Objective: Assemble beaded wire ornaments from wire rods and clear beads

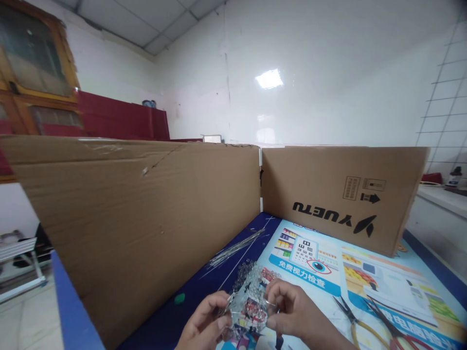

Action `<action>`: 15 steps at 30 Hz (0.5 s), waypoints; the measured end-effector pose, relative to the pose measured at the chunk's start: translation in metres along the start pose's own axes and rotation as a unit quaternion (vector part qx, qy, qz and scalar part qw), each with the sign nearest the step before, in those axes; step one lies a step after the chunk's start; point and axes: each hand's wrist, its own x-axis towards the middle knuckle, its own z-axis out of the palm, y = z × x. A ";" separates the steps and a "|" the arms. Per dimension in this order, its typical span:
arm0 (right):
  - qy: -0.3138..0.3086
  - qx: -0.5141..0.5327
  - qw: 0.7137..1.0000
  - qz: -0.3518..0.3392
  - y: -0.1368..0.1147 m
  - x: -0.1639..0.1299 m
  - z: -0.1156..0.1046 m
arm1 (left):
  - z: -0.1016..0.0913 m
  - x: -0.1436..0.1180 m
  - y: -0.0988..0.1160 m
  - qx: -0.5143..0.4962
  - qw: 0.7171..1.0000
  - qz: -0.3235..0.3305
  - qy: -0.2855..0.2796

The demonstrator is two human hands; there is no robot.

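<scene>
My left hand is closed, thumb and fingers pinched on a thin silvery wire at the near edge of the table. My right hand faces it, also pinching thin wire that glints at its fingertips. Between and just beyond the hands lies a crinkled clear plastic bag with clear beads around its far end. Glare on the plastic blurs where wire, beads and bag meet. A bundle of straight silvery wires rests on the blue strip of the table, farther off.
To the right lie yellow-handled pliers and a red-handled cutting tool, partly out of frame. Tall cardboard panels wall the left and far sides. A small green piece sits on the blue surface. The table carries a printed poster.
</scene>
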 end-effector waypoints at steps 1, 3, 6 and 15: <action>0.006 -0.006 1.000 0.000 0.002 0.000 -0.001 | 0.003 0.002 0.002 0.002 1.000 -0.010 -0.006; 0.016 -0.015 1.000 0.007 0.005 -0.001 -0.003 | 0.009 0.006 0.005 0.016 1.000 -0.019 -0.016; 0.035 -0.012 0.999 0.023 0.012 -0.006 -0.016 | 0.021 0.017 0.001 0.034 0.999 -0.021 -0.036; 0.238 -0.078 0.964 0.090 0.031 -0.041 -0.103 | 0.103 0.111 -0.061 0.220 0.950 -0.108 -0.195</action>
